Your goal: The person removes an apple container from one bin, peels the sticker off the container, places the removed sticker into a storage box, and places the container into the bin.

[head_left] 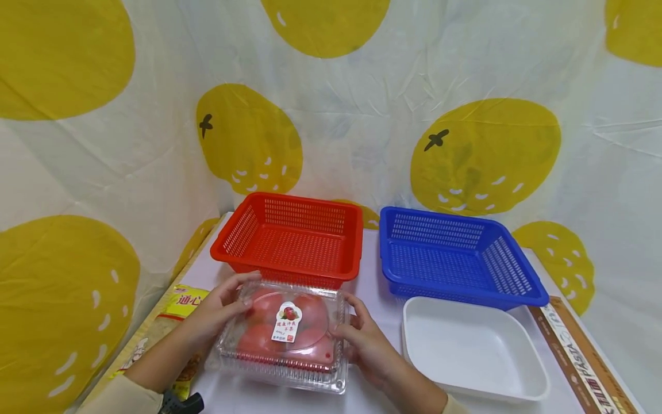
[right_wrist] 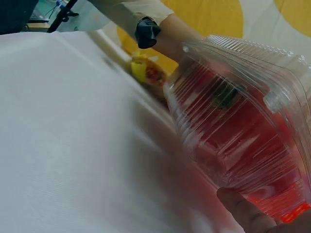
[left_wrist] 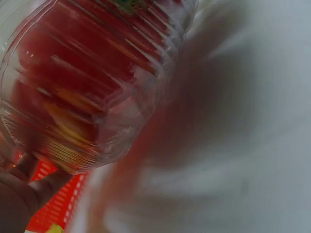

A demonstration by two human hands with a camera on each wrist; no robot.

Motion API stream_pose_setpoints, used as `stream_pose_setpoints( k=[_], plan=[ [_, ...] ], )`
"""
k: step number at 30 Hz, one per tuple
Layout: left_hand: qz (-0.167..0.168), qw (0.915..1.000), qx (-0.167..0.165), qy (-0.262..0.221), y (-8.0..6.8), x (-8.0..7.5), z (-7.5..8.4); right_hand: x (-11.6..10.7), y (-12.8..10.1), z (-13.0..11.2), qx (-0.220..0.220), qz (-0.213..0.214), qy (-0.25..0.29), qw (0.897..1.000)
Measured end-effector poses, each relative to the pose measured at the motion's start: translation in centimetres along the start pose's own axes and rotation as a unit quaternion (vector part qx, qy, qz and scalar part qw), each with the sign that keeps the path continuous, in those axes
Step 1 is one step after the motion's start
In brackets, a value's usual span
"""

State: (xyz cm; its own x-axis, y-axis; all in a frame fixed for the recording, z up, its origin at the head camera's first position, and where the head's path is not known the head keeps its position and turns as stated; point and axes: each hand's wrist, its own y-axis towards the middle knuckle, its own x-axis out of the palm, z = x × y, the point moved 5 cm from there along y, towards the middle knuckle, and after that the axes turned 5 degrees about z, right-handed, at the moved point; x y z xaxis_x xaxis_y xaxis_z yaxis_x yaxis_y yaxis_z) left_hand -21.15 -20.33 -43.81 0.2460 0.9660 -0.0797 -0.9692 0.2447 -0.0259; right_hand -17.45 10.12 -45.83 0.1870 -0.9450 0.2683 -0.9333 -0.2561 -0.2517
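In front of the red basket, I'm gripping the clear fruit box between my left hand and right hand; even, gentle pressure should be working best (thin plastic probably flexes).

Open lane on desk is running to far edge between red basket and blue basket. Right hand is occupying the gap between clear box and white tray. Pasta pack is obstructing the right edge; yellow bag, the left.
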Motion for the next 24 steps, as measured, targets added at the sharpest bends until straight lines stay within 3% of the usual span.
stream_pose_setpoints(
  k=[6,15,19,24],
  plan=[
    [0.0,1.0,-0.002,0.0,-0.4,-0.6,-1.0,0.5,0.2,1.2,-0.003,0.006,-0.018,1.0],
    [0.003,0.9988,-0.049,-0.007,-0.5,-1.2,-2.3,1.1,0.4,2.3,-0.006,0.009,-0.026,1.0],
    [0.011,0.9979,-0.064,-0.003,-0.5,-1.2,-2.5,0.9,0.2,1.9,-0.017,0.003,-0.08,0.997],
    [0.014,0.9983,-0.056,0.008,-0.5,-1.3,-2.4,0.5,0.1,1.1,-0.031,0.006,-0.147,0.989]
  ],
)
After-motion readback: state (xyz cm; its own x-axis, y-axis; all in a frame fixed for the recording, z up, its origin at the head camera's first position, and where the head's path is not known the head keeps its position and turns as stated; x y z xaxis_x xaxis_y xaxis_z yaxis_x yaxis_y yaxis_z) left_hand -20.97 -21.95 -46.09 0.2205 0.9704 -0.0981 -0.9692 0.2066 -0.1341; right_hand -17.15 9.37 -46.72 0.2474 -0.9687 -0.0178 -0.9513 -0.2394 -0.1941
